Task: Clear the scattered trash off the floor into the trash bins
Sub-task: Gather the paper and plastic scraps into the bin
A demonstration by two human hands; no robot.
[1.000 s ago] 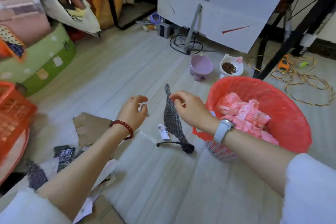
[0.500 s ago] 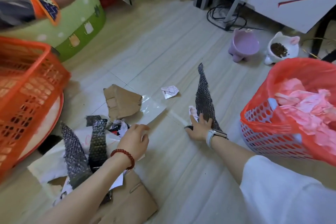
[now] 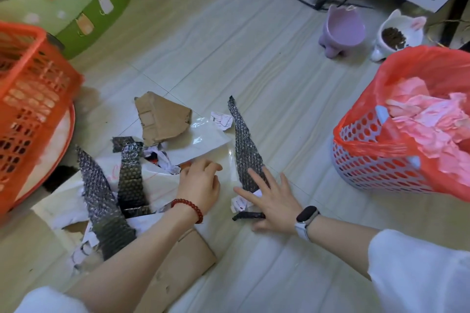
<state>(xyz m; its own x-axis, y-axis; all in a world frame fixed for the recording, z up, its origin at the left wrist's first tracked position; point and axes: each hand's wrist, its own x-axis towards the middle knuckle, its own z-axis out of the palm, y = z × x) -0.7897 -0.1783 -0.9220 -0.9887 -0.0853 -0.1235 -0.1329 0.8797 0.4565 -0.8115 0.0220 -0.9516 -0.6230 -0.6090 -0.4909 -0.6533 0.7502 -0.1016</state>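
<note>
Black bubble-wrap strip (image 3: 243, 146) flat on the pale tiled floor (image 3: 254, 63), near end pinned under the spread fingers of the right hand (image 3: 273, 202). Left hand (image 3: 199, 185) loosely curled over clear plastic (image 3: 203, 142), grip unclear. Torn cardboard (image 3: 161, 119) just behind; red-lined trash bin (image 3: 381, 160) well apart, right.

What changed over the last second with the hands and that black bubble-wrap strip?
The right hand has let go of the long black bubble-wrap strip, which it held up beside the red-lined perforated trash bin; the strip now lies on the floor and the hand's fingers spread flat over its near end. The left hand dropped onto the clear plastic sheet. The bin, torn brown cardboard piece and other scraps stayed put.
</note>
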